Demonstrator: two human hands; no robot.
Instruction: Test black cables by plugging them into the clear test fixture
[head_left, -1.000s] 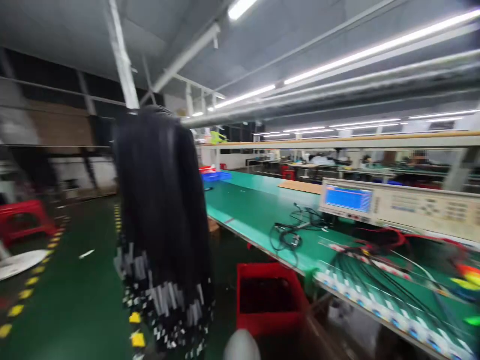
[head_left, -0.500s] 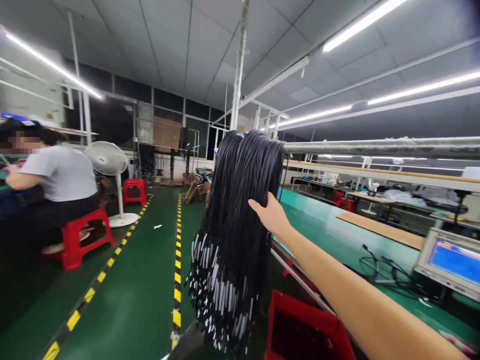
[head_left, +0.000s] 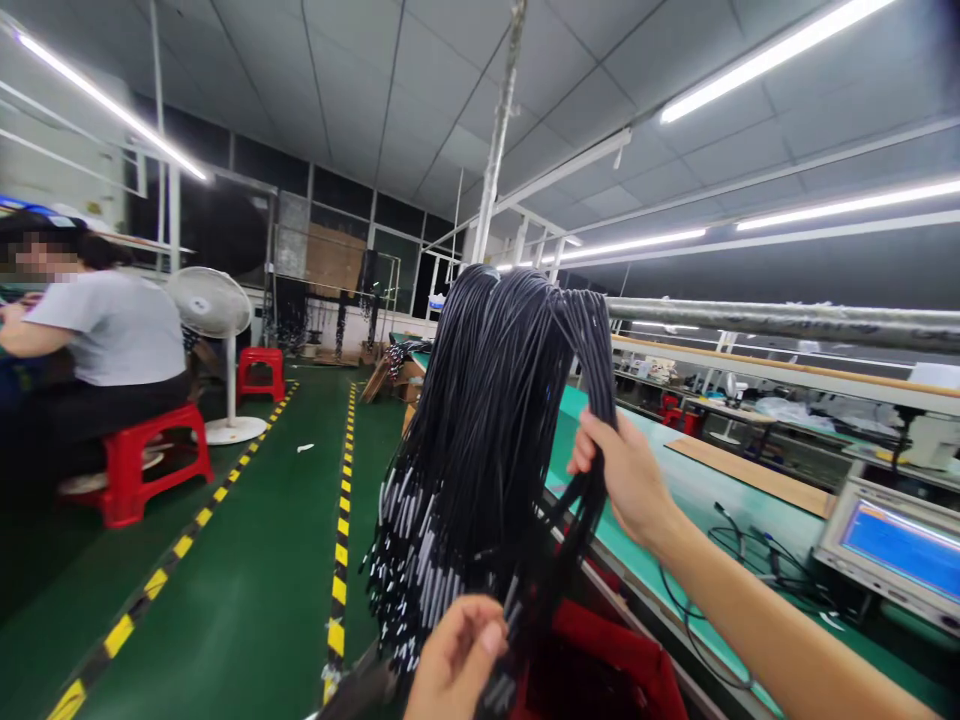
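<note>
A thick mass of black cables [head_left: 487, 400] hangs over a horizontal metal rail [head_left: 750, 318], its lower ends tipped white and grey. My right hand [head_left: 626, 470] is wrapped round a separate bunch of these cables, pulled a little to the right of the main mass, below the rail. Low in the view, my left hand [head_left: 461, 655] is in front of the cable ends with its fingers curled together; whether it pinches any cable is hidden.
Below the cables is a red bin [head_left: 645, 650]. Right of them a green workbench [head_left: 660, 500] bears a monitor [head_left: 900, 540] and loose cables. At the left, a person [head_left: 127, 320] sits on a red stool [head_left: 157, 460] near a white fan [head_left: 214, 305].
My right hand has closed on a bunch of cables and drawn it rightward from the mass. My left hand has come into view at the bottom. The view has shifted slightly.
</note>
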